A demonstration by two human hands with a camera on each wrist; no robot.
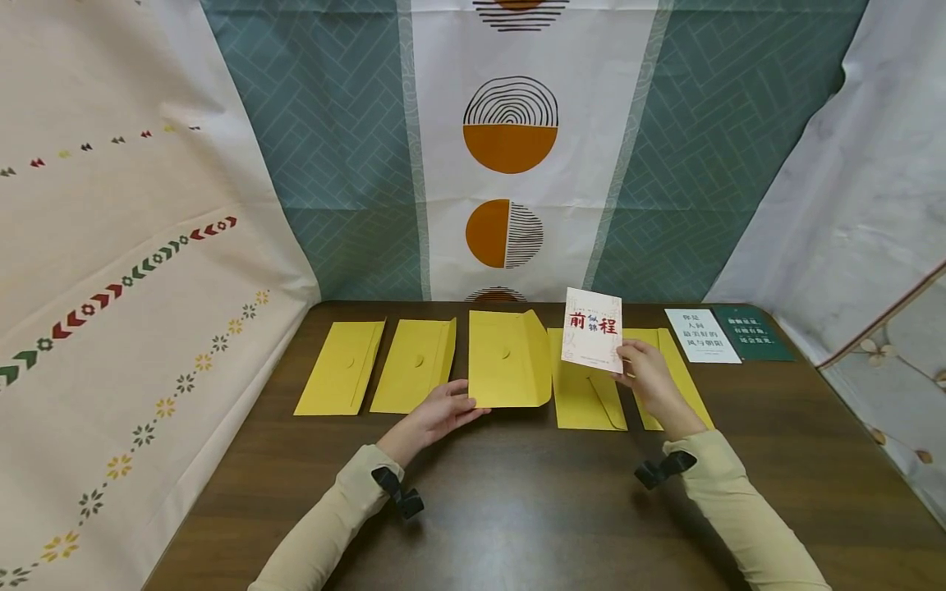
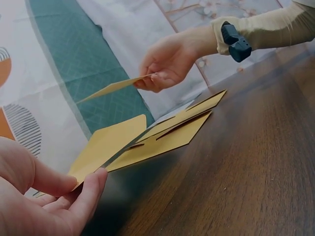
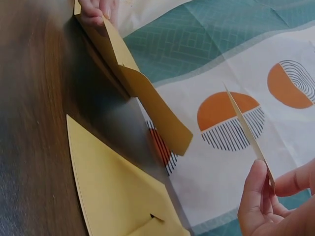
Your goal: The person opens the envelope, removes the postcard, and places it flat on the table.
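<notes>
Left hand (image 1: 442, 410): fingers pinching envelope (image 1: 502, 365) near its lower-left corner, flap (image 3: 167, 123) out to the right. Right hand (image 1: 654, 379): fingers pinching card (image 1: 591, 346), right of envelope, not touching it (flap side faces card). Card's long axis roughly parallels the flap.

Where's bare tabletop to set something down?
Bare table: between the left sleeve and right sleeve; also right of the right sleeve, below the white card and green card. Crowded: the back, where yellow envelopes line up; the left hand holds one, the right hand a printed card.
</notes>
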